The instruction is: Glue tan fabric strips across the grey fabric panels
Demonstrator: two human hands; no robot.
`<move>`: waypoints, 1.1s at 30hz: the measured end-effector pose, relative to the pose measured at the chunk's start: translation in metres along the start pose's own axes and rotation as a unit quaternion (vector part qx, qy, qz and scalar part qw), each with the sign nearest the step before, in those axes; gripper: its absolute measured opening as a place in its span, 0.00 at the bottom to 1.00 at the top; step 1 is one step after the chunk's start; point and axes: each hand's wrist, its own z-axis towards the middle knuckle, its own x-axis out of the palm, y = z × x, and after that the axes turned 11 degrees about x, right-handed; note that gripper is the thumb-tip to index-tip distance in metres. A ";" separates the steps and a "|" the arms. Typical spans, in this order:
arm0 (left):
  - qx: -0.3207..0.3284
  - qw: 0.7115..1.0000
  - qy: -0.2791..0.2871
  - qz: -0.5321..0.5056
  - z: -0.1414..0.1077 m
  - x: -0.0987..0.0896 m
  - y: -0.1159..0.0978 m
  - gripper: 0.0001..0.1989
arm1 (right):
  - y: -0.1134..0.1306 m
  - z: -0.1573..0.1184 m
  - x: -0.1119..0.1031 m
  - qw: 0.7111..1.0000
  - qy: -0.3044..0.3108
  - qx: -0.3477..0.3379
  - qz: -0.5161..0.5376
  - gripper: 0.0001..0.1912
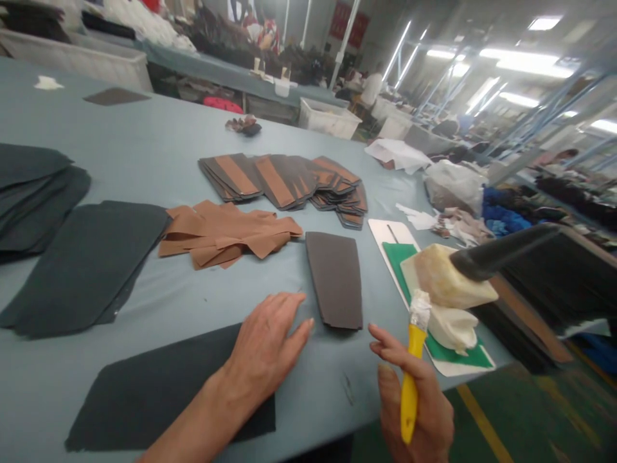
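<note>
Here, a yellow brush point(411, 379) is clenched in the right hand point(414, 411) at the table edge point(340, 432), the left hand point(263, 341) laid open beside a dark panel point(334, 280).

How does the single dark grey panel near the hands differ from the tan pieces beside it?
The dark grey panel lies alone, while the tan pieces overlap in a loose heap. The panel is one wide tapered shape; the tan pieces are narrower, irregular. Both lie on the blue-grey table.
</note>
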 end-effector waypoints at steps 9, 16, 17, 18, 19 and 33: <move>-0.073 0.997 0.039 0.006 0.025 -0.007 -0.008 0.18 | -0.028 0.032 0.029 0.996 -0.012 0.002 -0.091 0.16; -0.108 0.988 0.096 0.055 0.056 -0.006 -0.022 0.17 | -0.022 0.036 0.046 0.995 -0.005 0.002 -0.103 0.19; -0.114 0.986 0.101 0.066 0.058 -0.006 -0.023 0.17 | -0.021 0.036 0.047 0.995 -0.006 0.000 -0.102 0.19; -0.120 0.984 0.106 0.076 0.060 -0.007 -0.024 0.16 | -0.019 0.035 0.048 0.995 -0.007 0.000 -0.101 0.19; -0.124 0.983 0.110 0.085 0.062 -0.007 -0.026 0.15 | -0.018 0.035 0.048 0.995 -0.007 -0.001 -0.100 0.19; -0.165 0.968 0.142 0.122 0.053 -0.013 -0.037 0.09 | -0.007 0.018 0.051 0.995 0.000 -0.053 -0.085 0.11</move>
